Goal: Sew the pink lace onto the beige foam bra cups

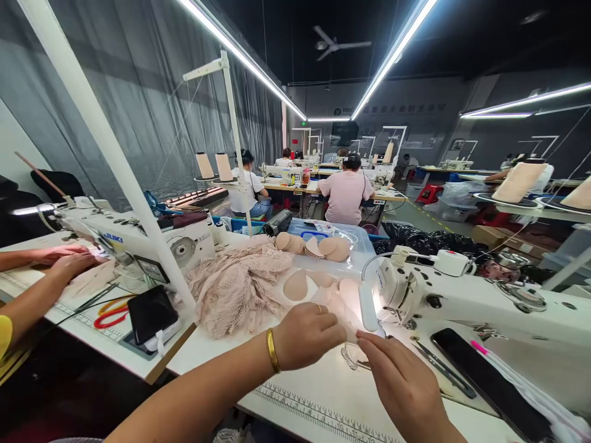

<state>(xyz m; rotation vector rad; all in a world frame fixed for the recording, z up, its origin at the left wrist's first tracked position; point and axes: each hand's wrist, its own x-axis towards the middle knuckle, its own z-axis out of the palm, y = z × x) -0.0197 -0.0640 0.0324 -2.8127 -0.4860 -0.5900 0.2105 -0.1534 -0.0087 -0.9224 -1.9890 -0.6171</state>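
My left hand [307, 337], with a gold bangle and a ring, is closed on a thin beige fabric piece [342, 307] in front of the sewing machine [392, 289]. The fingers of my right hand [402, 376] pinch the same piece near its right end. Part of the fabric is hidden behind my hands. Just beyond them lie beige bra cups [295, 286], partly covered by cloth. To the left is a heap of beige lace [244, 283]. The machine's lamp lights the area around the needle, which I cannot make out.
Thread snips [446, 372] and a black phone [489, 381] lie at the right. Stacked round pads [318, 246] sit on a clear plastic bin [355, 234] behind. A co-worker's hands [74, 261] work at a machine on the left. A thread-stand pole [115, 160] rises between.
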